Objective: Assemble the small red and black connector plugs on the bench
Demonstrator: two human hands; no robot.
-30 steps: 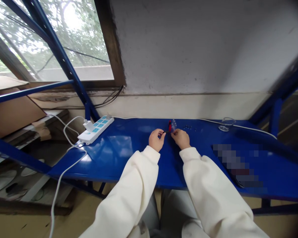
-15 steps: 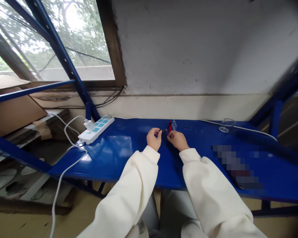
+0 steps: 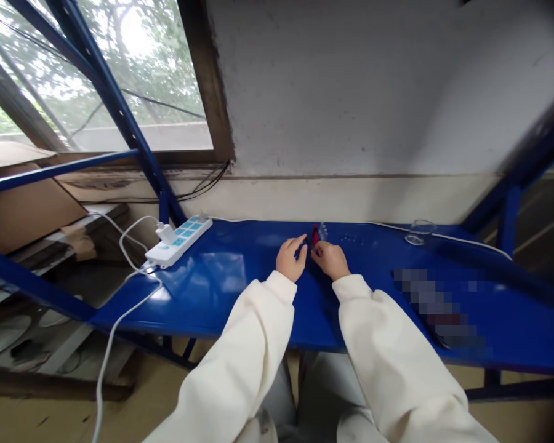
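My left hand (image 3: pixel 291 259) is above the blue table with its thumb and fingers apart. Its fingertips are close to a small dark piece (image 3: pixel 309 240) in the gap between my hands; whether they touch it I cannot tell. My right hand (image 3: pixel 331 261) is closed in a pinch, its fingertips around something too small to name. Just beyond the right fingertips is a slim red object (image 3: pixel 315 235), partly hidden. Beside it stands a clear, knobbly plastic piece (image 3: pixel 323 232). To the right, several tiny clear bits (image 3: pixel 352 239) lie on the tabletop.
The blue table (image 3: pixel 240 307) runs along the wall. A white power strip (image 3: pixel 180 240) with a plugged-in adapter and cable lies at the left. A clear glass cup (image 3: pixel 419 232) is at the back right, near a white cable. A blurred-out dark object (image 3: pixel 436 311) lies at the right.
My left thumb and fingers have parted from their pinch, and the fingers now stretch toward the small dark piece. The right hand keeps its pinch in nearly the same place.
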